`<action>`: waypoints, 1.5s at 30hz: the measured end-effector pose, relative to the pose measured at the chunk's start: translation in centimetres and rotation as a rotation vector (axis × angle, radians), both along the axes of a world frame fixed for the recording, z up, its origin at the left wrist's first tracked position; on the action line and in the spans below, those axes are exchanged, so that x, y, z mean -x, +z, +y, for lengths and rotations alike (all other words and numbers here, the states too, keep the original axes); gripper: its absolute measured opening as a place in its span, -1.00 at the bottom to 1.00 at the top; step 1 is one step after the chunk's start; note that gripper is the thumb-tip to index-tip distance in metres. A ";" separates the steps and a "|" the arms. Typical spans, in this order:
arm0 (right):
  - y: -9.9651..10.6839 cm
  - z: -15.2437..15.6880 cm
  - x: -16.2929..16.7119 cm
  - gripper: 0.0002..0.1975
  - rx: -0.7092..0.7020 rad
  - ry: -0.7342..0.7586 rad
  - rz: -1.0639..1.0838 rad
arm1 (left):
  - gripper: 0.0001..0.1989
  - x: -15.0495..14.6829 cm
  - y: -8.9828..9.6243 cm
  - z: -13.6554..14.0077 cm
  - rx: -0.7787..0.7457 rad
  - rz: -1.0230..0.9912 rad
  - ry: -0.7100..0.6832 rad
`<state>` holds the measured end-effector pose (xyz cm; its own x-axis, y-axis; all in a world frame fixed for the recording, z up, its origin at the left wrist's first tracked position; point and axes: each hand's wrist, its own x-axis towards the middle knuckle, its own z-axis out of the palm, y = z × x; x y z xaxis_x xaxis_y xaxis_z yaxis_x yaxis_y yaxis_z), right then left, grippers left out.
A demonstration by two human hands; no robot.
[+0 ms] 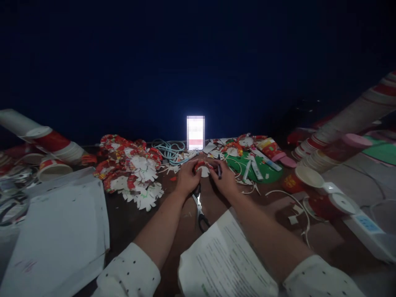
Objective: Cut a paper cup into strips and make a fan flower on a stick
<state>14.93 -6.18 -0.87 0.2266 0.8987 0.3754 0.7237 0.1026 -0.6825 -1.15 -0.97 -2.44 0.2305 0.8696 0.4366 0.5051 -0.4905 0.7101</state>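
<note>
A small red and white paper cutout (204,170) with a fringed edge is pinched between my two hands in the middle of the table. My left hand (187,178) closes on its left side. My right hand (226,180) is curled at its right side, with a dark pen (219,167) upright among the fingers. Below the hands lies a pair of scissors (199,203) with dark handles. Closest to me, a printed sheet of paper (227,255) rests between my forearms. The fingertips are small and dim.
Red and white paper cutouts (145,177) are piled at left, behind a white box lid (62,235). A light-blue cord (170,150) lies behind. Tubes (256,168) rest on a green disc (269,176). Paper cups (305,178) and a power strip (368,231) stand right. A lit screen (196,132) faces me.
</note>
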 end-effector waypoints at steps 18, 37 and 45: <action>0.2 0.2 0.6 -0.69 0.031 0.004 -0.056 | -0.69 0.0 0.4 -0.7 -0.028 0.029 0.019; -0.6 0.7 -0.3 -0.61 -0.143 -0.005 0.056 | -0.60 0.1 -0.3 -0.4 0.085 -0.112 0.058; -0.9 1.6 0.8 -0.65 -0.123 0.023 -0.063 | -0.56 0.0 0.1 -0.6 0.067 -0.031 -0.002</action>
<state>14.12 -4.61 -1.76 0.1790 0.8495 0.4963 0.7613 0.2000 -0.6168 -1.17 -1.61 -2.31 0.2200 0.8966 0.3844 0.4813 -0.4425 0.7567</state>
